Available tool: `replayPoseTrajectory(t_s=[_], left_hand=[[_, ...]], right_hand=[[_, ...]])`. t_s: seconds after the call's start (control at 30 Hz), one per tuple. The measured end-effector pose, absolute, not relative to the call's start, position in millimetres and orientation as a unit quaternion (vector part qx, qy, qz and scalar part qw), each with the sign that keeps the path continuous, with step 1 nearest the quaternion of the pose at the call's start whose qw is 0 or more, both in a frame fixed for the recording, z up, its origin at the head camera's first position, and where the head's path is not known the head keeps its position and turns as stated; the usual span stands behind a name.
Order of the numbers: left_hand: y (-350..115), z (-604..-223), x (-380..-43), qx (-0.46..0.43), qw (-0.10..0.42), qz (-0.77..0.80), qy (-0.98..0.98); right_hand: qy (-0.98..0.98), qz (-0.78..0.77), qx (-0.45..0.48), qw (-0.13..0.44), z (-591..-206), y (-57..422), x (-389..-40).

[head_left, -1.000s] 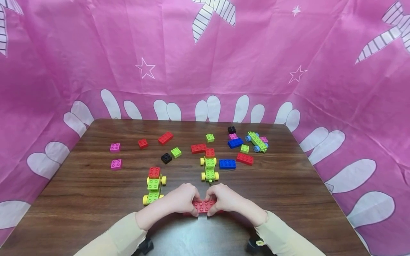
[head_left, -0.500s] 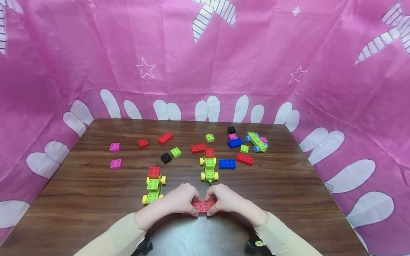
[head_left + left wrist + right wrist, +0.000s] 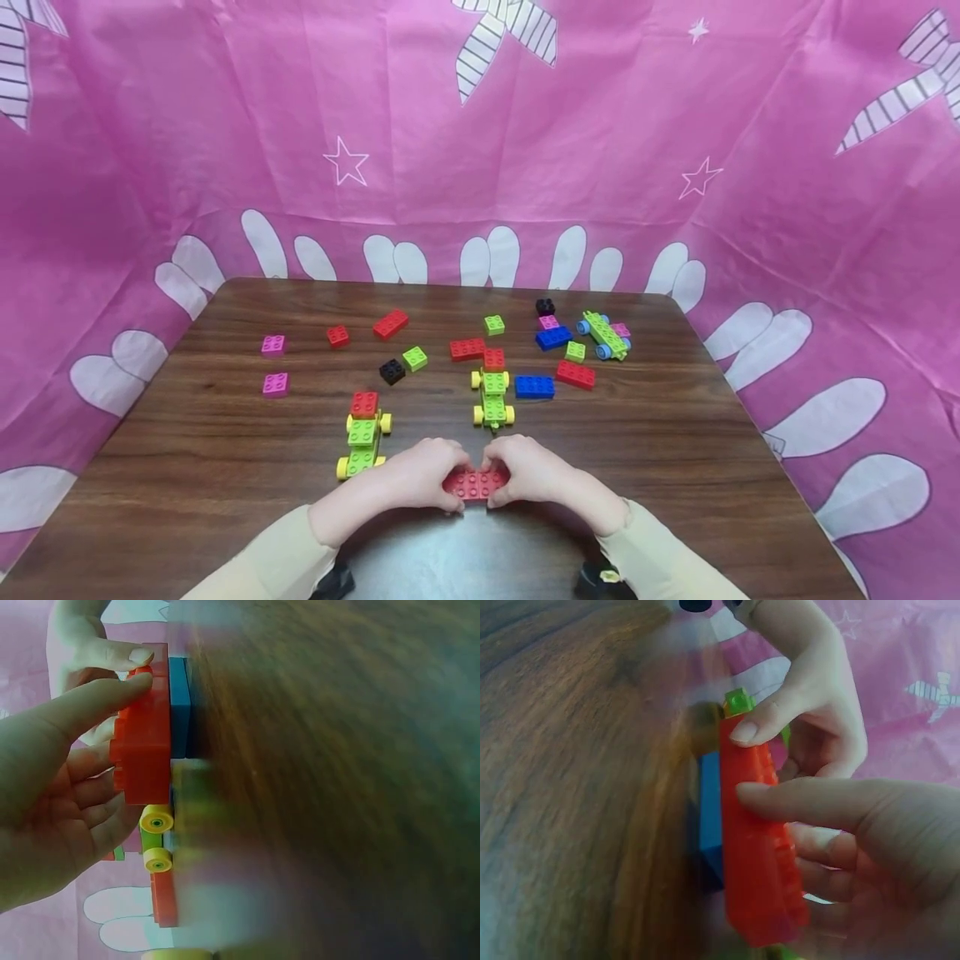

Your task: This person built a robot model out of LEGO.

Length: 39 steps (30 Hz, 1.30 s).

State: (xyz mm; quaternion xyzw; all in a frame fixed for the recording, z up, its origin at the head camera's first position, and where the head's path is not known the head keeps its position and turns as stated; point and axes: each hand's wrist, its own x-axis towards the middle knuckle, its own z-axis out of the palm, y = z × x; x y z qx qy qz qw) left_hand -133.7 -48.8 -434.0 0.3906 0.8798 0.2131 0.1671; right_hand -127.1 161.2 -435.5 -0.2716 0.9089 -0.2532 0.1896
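Observation:
Both hands meet at the near middle of the table on two red bricks (image 3: 472,486) set end to end, studs up. In both wrist views a blue brick (image 3: 179,709) lies beneath the red ones. My left hand (image 3: 427,473) holds the left part, thumb on the near side and fingers behind. My right hand (image 3: 534,471) grips the right part the same way. The fingers hide the outer ends in the head view. Left of the hands stands a green car base (image 3: 362,446) with yellow wheels and a red brick. A similar green car (image 3: 493,398) stands just beyond the hands.
Loose bricks lie farther back: pink bricks (image 3: 275,384) at the left, a black brick (image 3: 392,371), a blue brick (image 3: 535,387) and a red brick (image 3: 575,373). A green base with blue wheels (image 3: 606,335) stands at back right. Pink cloth (image 3: 585,167) walls the table.
The head view has shifted slightly. Both hands have come a little nearer the body, and more of the red bricks' left top shows between them. The cars and loose bricks stay put.

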Motion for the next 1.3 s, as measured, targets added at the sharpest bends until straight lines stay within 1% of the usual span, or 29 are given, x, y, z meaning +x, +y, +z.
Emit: replayPoseTrajectory(t_s=[0.13,0.27,0.53,0.77,1.1,1.3], left_hand=[[-53,-433,-132,0.391,0.161,0.213,0.881],[-58,-434,-130,0.373,0.158,0.212,0.889],[-62,-437,-128,0.358,0.142,0.225,0.895],[-59,-439,-127,0.351,0.14,0.226,0.898],[-59,-438,-127,0.346,0.146,0.234,0.897],[-61,-437,-131,0.346,0.123,0.247,0.897]], right_hand=[[0.913,-0.226,-0.281,0.19,-432,161,-124],[0.914,-0.213,-0.293,0.185,-431,159,-123],[0.914,-0.211,-0.31,0.154,-442,147,-118],[0.915,-0.224,-0.309,0.129,-448,141,-116],[0.915,-0.225,-0.311,0.124,-449,139,-118],[0.915,-0.236,-0.304,0.117,-445,141,-121]])
